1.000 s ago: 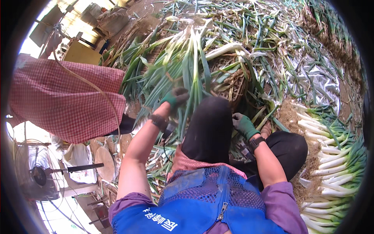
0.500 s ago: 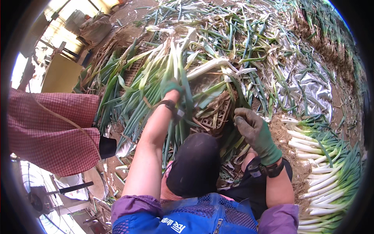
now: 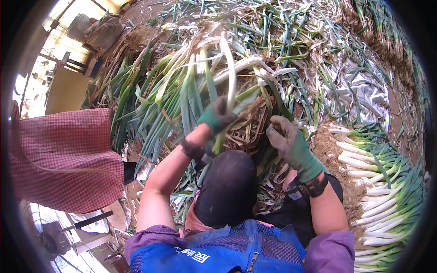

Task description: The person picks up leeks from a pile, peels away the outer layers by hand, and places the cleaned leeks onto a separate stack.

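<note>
My left hand (image 3: 219, 116), in a green glove with a dark palm, is closed around one leek (image 3: 231, 73). Its white stalk points away from me, and its green end comes out below the glove near my knee. Just beyond lies a heap of untrimmed leeks (image 3: 191, 88) with roots and dry leaves, partly on a brown plastic crate (image 3: 249, 129). Gloved the same way, my right hand (image 3: 291, 144) hovers right of the crate with its fingers curled; whatever may be inside them is hidden. Beside it on the right, cleaned white-stemmed leeks (image 3: 375, 200) lie in a row.
Stripped leaves (image 3: 291, 41) cover the ground ahead. A white plastic sheet (image 3: 364, 102) lies at the right, with more rooted leeks (image 3: 387, 41) stacked behind. A person's checked red garment (image 3: 63, 159) is close on the left, above a fan (image 3: 57, 239).
My left hand has come toward me and right, drawing one leek out of the heap. My right hand has shifted slightly left and away from me, fingers still curled.
</note>
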A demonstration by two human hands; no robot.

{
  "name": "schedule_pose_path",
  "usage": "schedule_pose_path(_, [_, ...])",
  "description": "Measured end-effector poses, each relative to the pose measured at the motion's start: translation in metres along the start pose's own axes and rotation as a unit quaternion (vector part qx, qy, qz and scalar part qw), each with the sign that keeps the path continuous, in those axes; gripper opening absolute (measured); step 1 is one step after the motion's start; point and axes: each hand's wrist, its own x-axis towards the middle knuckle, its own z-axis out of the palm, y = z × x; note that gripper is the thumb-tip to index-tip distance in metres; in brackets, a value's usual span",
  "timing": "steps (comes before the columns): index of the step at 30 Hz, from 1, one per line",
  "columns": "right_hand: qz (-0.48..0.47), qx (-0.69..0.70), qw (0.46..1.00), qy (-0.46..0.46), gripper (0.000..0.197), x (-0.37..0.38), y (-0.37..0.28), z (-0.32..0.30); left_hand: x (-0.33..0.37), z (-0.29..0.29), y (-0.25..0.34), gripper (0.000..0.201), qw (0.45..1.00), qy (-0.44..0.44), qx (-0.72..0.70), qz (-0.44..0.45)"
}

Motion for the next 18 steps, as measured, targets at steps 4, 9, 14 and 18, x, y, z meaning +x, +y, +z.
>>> schedule_pose_path(4, [-0.008, -0.078, 0.996, -0.039, 0.032, 0.025, 0.013, 0.013, -0.053, -0.006, 0.006, 0.059, 0.997, -0.064, 0.053, -0.005])
schedule_pose_path(9, [-0.377, -0.187, 0.905, 0.061, 0.024, 0.082, 0.042, 0.053, -0.093, -0.012, -0.013, 0.058, 0.982, -0.128, 0.139, 0.001])
schedule_pose_path(14, [-0.080, 0.343, 0.936, -0.026, 0.030, 0.114, 0.027, 0.087, -0.097, -0.016, -0.013, 0.053, 0.972, -0.147, 0.184, 0.019])
schedule_pose_path(18, [0.046, 0.587, 0.806, -0.059, 0.035, 0.097, -0.030, 0.070, -0.099, -0.028, -0.002, 0.053, 0.969, -0.165, 0.182, 0.030])
